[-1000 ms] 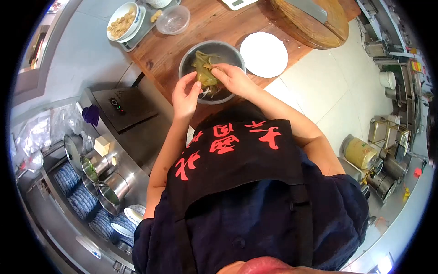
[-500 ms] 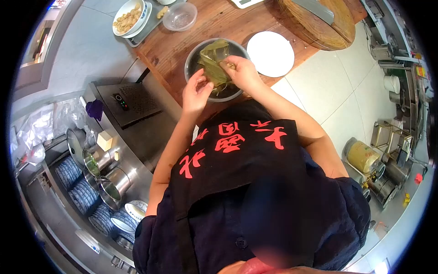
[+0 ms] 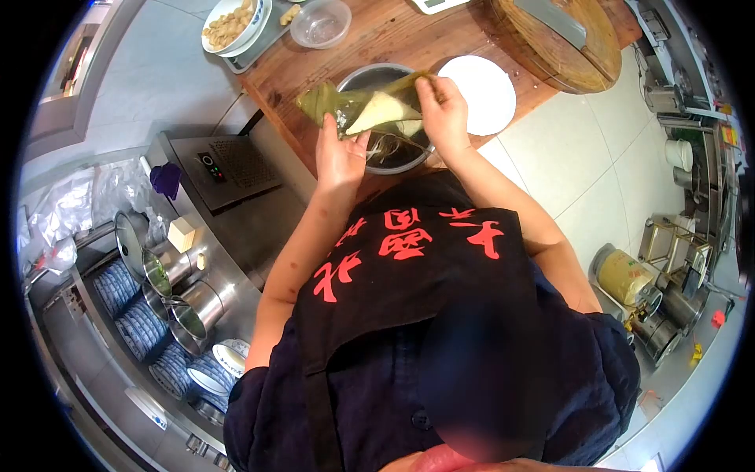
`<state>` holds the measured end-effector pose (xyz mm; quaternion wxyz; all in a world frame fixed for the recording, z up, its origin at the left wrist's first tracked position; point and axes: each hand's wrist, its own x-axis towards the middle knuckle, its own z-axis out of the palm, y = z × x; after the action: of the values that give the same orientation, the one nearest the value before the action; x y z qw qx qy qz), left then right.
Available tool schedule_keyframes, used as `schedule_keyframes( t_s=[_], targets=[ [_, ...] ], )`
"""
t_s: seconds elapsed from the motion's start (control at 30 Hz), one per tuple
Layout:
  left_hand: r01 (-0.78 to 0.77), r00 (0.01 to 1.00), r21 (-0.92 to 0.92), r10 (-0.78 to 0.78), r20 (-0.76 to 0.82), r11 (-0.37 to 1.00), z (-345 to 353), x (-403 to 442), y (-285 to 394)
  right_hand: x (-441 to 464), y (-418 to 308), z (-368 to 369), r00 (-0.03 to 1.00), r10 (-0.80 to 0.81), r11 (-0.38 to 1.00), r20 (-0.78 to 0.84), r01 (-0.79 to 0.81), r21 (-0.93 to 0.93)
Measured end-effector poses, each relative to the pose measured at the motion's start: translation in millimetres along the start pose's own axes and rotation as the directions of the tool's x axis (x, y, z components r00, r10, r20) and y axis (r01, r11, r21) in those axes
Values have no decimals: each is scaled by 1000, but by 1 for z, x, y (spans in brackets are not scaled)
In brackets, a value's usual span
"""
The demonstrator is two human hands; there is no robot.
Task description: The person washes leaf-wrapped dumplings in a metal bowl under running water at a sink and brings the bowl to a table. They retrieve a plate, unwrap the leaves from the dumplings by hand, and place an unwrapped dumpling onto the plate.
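Observation:
Over a metal bowl (image 3: pixel 397 167), a zongzi lies partly unwrapped, its pale, pointed rice dumpling (image 3: pixel 384 108) showing between the spread bamboo leaves (image 3: pixel 318 101). My left hand (image 3: pixel 340 156) is closed on the wrapper from below and left. The far end of the leaf is pinched between the thumb and fingers of my right hand (image 3: pixel 442 110). Thin strings (image 3: pixel 385 148) show inside the bowl below the dumpling. Beside my right hand is a round white plate (image 3: pixel 491 94) with nothing on it.
A cleaver (image 3: pixel 557 22) rests on the round chopping block (image 3: pixel 586 55) at upper right. At upper left are a bowl of pale food pieces (image 3: pixel 230 30) and a clear plastic tub (image 3: pixel 321 23). Steel pots (image 3: pixel 200 307) and stacked bowls (image 3: pixel 141 322) stand at lower left.
The leaf wrapper has been spread open, exposing the pale dumpling. My right hand has moved right with one leaf end, while the left still holds the wrapper.

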<state>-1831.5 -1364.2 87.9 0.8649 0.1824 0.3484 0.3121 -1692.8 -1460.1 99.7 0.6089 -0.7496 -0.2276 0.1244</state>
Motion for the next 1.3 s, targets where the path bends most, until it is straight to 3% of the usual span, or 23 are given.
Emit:
schedule_keyframes(
  t_s=[0.03,0.13,0.23,0.37,0.43,0.5,0.53,0.63,0.73,0.77,0.8,0.87,0.97,1.03,1.17,1.23,1.27,1.3],
  targets=[
    [-34,999,-3,34,19,999,4,-2,1,0,1,1,971,237,919,17,-229,321],
    [102,990,-51,-96,100,994,7,-6,11,1,-2,0,921,386,689,55,-328,646],
    [88,989,25,-90,117,996,7,-9,17,-2,-9,-3,939,335,680,78,-298,670],
    [170,982,-53,-164,93,984,7,-10,24,-3,-23,-10,974,198,744,109,-221,631],
    [265,961,-114,-252,114,958,5,-8,30,2,-23,-11,961,250,672,117,-259,694],
    [302,922,-130,-255,290,944,3,-8,37,8,-24,-12,918,367,530,149,-339,777],
    [322,892,-135,-253,375,937,3,-8,40,11,-19,-13,877,436,490,203,-421,764],
    [300,930,-81,-272,247,951,6,-9,43,19,11,-16,733,580,386,356,-632,672],
    [223,971,-4,-222,90,975,4,-5,44,23,16,-27,775,588,616,234,-616,491],
    [183,982,26,-184,50,983,6,-6,44,22,8,-29,848,525,789,67,-515,335],
    [144,989,58,-145,14,988,10,-7,44,19,4,-31,958,285,941,-25,-274,197],
    [78,997,112,-76,-28,991,13,-9,43,15,-16,-40,940,264,947,216,-295,129],
    [-11,1000,199,13,-7,980,19,-12,37,2,-22,-23,777,364,926,513,-360,-112],
    [-96,995,273,90,33,957,30,-19,29,-1,-20,-10,709,391,911,587,-390,-136],
    [-96,995,488,80,53,867,21,-20,17,0,-17,13,613,476,808,631,-588,-38],
    [-48,999,519,48,13,854,23,-24,19,5,-23,10,566,497,748,657,-664,7],
    [-91,995,458,69,67,884,23,-23,19,7,-24,9,542,505,714,671,-700,28],
    [-129,989,391,88,120,911,23,-22,19,8,-11,12,521,452,598,724,-779,187]
  ],
)
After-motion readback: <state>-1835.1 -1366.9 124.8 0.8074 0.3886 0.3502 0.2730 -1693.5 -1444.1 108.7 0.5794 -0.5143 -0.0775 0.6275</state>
